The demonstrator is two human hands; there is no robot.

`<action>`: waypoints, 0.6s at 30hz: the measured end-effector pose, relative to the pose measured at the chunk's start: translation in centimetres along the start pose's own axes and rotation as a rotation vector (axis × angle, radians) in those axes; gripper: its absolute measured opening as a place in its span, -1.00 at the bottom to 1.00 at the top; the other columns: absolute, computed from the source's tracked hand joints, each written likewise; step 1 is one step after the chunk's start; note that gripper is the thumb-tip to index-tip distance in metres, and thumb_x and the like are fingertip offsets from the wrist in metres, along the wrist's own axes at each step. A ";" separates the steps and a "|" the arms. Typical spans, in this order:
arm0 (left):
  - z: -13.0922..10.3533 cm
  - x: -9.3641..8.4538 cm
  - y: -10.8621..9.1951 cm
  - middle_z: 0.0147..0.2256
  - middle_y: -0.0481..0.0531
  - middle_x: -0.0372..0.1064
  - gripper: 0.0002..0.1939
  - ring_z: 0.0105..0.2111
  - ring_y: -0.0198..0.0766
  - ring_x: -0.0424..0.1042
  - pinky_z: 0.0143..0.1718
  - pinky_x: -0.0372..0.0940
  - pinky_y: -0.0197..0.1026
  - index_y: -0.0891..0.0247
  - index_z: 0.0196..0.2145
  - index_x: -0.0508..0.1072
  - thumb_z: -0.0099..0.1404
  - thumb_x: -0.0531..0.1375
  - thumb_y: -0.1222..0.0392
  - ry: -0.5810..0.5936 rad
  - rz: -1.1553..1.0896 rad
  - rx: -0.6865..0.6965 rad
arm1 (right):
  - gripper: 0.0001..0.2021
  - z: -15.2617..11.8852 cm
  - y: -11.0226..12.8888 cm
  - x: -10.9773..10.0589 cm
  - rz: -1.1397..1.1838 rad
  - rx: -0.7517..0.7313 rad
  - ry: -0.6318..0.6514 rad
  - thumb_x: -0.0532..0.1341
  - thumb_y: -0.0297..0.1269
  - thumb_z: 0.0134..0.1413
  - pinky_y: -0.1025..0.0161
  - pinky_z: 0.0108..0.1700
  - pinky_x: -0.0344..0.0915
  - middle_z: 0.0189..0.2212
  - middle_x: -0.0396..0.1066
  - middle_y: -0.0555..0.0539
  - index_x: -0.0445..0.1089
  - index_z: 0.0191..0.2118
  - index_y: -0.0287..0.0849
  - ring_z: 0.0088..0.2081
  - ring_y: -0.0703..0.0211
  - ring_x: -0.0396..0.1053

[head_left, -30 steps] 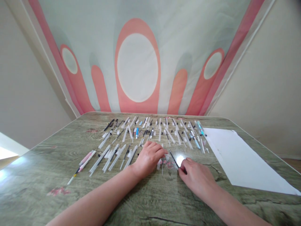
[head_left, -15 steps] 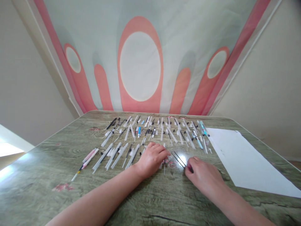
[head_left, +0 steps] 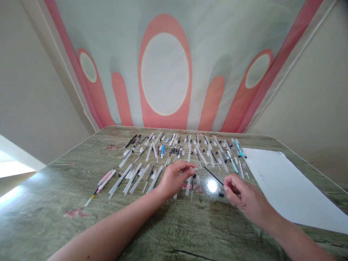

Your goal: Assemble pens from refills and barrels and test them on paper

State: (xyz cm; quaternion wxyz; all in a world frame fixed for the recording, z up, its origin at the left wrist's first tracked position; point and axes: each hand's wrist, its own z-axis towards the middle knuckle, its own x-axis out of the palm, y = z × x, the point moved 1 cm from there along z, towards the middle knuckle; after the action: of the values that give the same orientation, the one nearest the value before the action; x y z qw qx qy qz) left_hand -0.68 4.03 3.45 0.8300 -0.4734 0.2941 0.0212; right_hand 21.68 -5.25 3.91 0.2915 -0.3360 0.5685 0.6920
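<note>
Between the fingertips of my right hand (head_left: 239,192) is a thin black refill (head_left: 213,175), lifted off the table and slanting up to the left. A small black cap (head_left: 221,194) lies just left of that hand. My left hand (head_left: 176,177) pinches a small clear piece (head_left: 194,169) near the refill's far tip, without touching the refill. Below the left fingers lie a clear pen tube (head_left: 188,186) and a thin refill (head_left: 192,192). Rows of clear tubes, refills and small caps spread beyond and left of my hands, among them a blue pen part (head_left: 162,151).
A white paper sheet (head_left: 282,185) lies on the wood-patterned table (head_left: 152,232) at the right. Pink and white pen parts (head_left: 106,180) are at the left. A wall covering with pink shapes (head_left: 164,21) rises behind the table's far edge.
My right hand has moved right and lifted the black refill. The black cap now shows on the table. My left fingers have risen into a pinch with a clear piece visible. The view has shifted slightly.
</note>
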 end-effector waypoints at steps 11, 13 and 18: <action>0.2 -0.5 -0.6 -0.25 0.04 0.45 -0.77 -0.25 -0.30 0.39 -0.17 0.27 -0.21 0.20 -0.19 0.50 0.27 0.13 0.10 0.011 -0.103 -0.027 | -0.89 0.1 -0.5 0.4 0.017 -0.037 0.043 -0.03 -0.24 0.20 0.35 -0.43 0.14 -0.54 0.19 0.10 0.12 -0.34 -0.10 -0.51 0.29 0.19; 0.2 -0.5 -0.6 -0.26 0.03 0.45 -0.77 -0.25 -0.29 0.39 -0.18 0.27 -0.21 0.20 -0.20 0.50 0.27 0.12 0.10 0.002 -0.089 -0.012 | -0.89 0.1 -0.6 0.4 0.007 -0.047 0.047 -0.03 -0.24 0.21 0.35 -0.44 0.15 -0.54 0.19 0.10 0.12 -0.34 -0.09 -0.51 0.29 0.19; 0.3 -0.9 -0.7 -0.30 0.04 0.45 -0.77 -0.29 -0.29 0.39 -0.22 0.27 -0.20 0.19 -0.18 0.49 0.30 0.10 0.13 0.011 0.061 0.126 | -0.92 0.2 -1.0 -0.1 -0.046 -0.087 -0.008 0.00 -0.25 0.22 0.32 -0.42 0.17 -0.50 0.23 0.08 0.16 -0.29 -0.09 -0.49 0.28 0.22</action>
State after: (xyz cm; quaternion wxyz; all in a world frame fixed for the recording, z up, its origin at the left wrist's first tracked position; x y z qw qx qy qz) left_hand -1.09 4.15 4.55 0.8556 -0.4110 0.3137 0.0254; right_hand 22.52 -4.91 3.46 0.2948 -0.3586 0.5288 0.7105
